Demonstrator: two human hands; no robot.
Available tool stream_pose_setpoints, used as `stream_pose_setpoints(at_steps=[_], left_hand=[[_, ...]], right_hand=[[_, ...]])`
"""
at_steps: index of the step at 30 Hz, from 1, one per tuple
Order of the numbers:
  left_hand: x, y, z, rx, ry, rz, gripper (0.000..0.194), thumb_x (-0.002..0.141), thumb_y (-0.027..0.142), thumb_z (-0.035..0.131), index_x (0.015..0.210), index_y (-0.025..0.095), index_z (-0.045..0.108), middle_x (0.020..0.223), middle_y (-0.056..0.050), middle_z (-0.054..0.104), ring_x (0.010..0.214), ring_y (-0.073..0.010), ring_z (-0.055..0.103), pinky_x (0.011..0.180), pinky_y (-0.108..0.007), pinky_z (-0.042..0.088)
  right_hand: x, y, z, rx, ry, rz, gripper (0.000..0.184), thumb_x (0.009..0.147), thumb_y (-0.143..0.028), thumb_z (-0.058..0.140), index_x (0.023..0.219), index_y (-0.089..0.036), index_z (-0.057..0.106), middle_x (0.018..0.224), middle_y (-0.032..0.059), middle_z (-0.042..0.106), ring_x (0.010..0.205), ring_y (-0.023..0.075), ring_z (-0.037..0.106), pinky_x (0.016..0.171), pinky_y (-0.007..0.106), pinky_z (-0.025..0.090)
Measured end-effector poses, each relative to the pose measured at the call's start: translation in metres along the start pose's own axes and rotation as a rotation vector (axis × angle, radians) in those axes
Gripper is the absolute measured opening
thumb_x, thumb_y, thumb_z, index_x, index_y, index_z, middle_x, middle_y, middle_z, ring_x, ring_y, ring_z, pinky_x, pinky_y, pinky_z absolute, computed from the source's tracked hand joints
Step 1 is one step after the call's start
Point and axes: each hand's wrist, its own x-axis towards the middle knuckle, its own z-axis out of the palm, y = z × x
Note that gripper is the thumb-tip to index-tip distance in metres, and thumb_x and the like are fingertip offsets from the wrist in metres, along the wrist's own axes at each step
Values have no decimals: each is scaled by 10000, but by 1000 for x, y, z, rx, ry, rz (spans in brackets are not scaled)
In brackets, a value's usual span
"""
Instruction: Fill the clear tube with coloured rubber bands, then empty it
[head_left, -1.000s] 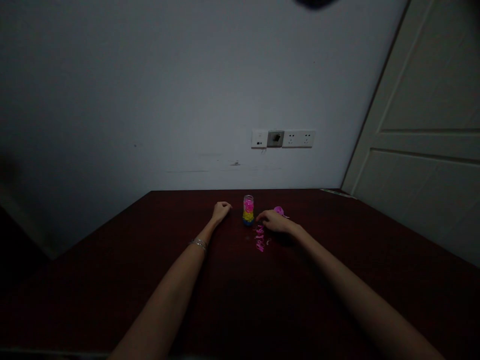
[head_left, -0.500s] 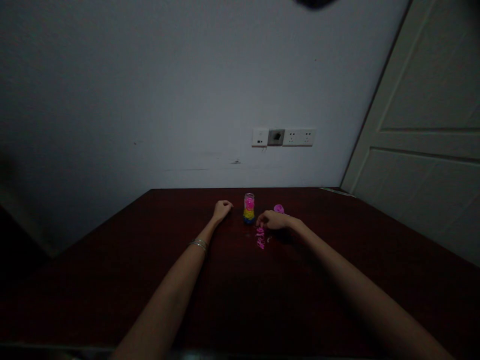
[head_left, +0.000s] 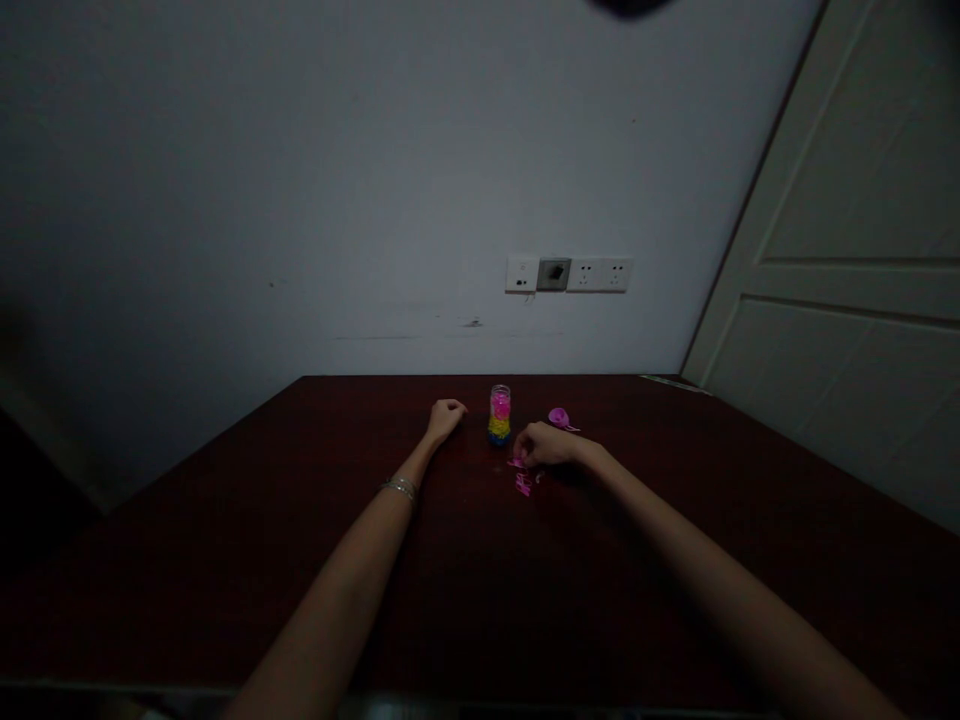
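A small clear glass jar (head_left: 499,428) stands upright on the table, filled with layers of blue, yellow and pink bits. To its left, my left hand (head_left: 446,418) rests on the tabletop with fingers curled in, and nothing shows in it. My right hand (head_left: 546,443) is to the right of the jar and nearer me, fingertips pinched down on a thin pink strip at the top of a small pile. More pink strips (head_left: 523,485) lie loose just below those fingers. Behind the right hand lies a round pink spoon-like piece (head_left: 559,416) with a thin tail.
The dark red-brown table (head_left: 450,600) runs back to a pale wall (head_left: 375,180). Sockets and switches (head_left: 568,275) are set in the wall above the table. A white panelled door (head_left: 847,240) stands at the right.
My right hand has lowered slightly onto the pink strips, and the upper part of the pile is now gathered at its fingertips. My left hand and the jar stay in place.
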Motion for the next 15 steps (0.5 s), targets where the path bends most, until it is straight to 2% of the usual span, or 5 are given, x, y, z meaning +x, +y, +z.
stream_pose_setpoints(at_steps=[8,15], left_hand=[[-3,5,-2,11,0,-11,185,700,139,499,689,122,683,583,-20,608,589,-120,542,581,-203,405],[-3,4,-2,-41,27,-36,187,702,158,493,700,118,676,529,-5,566,523,-106,502,523,-195,374]], right_hand=[[-9,-8,1,-14,63,-43,185,656,-152,556,773,-112,692,687,43,661,590,127,563,507,191,395],[-15,-11,-9,179,112,-58,237,626,-124,517,794,-114,683,709,40,659,613,123,564,563,209,417]])
